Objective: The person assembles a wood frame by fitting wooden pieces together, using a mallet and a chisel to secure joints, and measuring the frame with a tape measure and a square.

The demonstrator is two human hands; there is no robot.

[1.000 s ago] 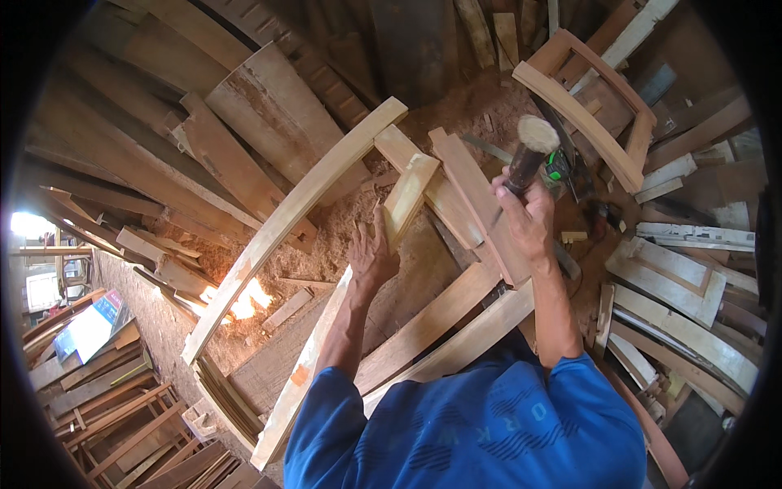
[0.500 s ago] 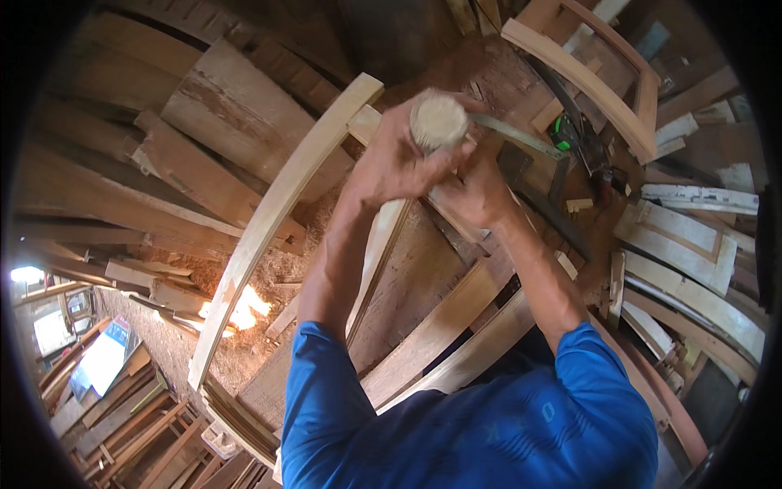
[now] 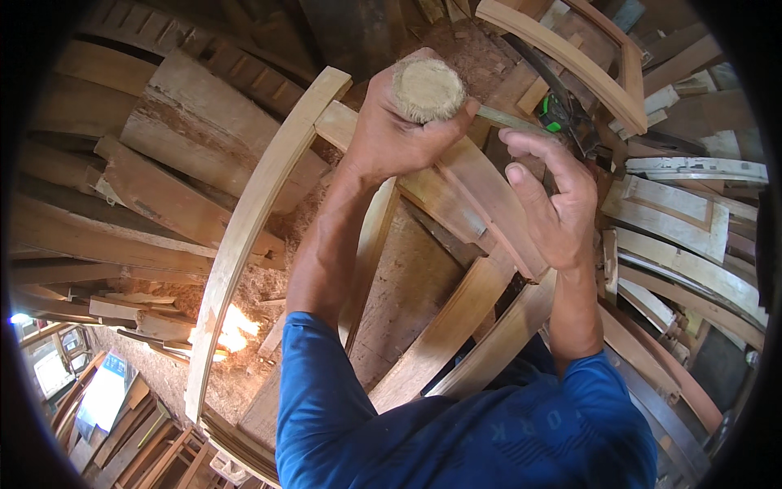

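Note:
My left hand [image 3: 391,143] is closed around a round wooden piece [image 3: 428,91] with a frayed, pale end face turned up. Its other end is hidden, so its exact kind does not show. Apart from it, to the right, my right hand [image 3: 566,208] has its fingers and thumb spread and slightly curved, holding nothing. Below both hands lies a wooden frame, with a flat rail [image 3: 497,204] running diagonally between them. A long curved pale rail [image 3: 259,196] of the frame stands to the left of my left arm. Beyond my left hand, a narrow flat strip [image 3: 513,120] reaches rightward.
A black and green object [image 3: 555,116] lies past the strip. Another curved wooden frame [image 3: 562,61] is at the far right. White-painted panels [image 3: 672,216] are stacked on the right, large boards [image 3: 187,122] on the left. Sawdust and a bright sun patch [image 3: 236,330] mark the floor.
My right hand has come away from beside my left hand, moved right and nearer, and opened. My left hand, still around the round wooden piece, has shifted slightly left and farther away.

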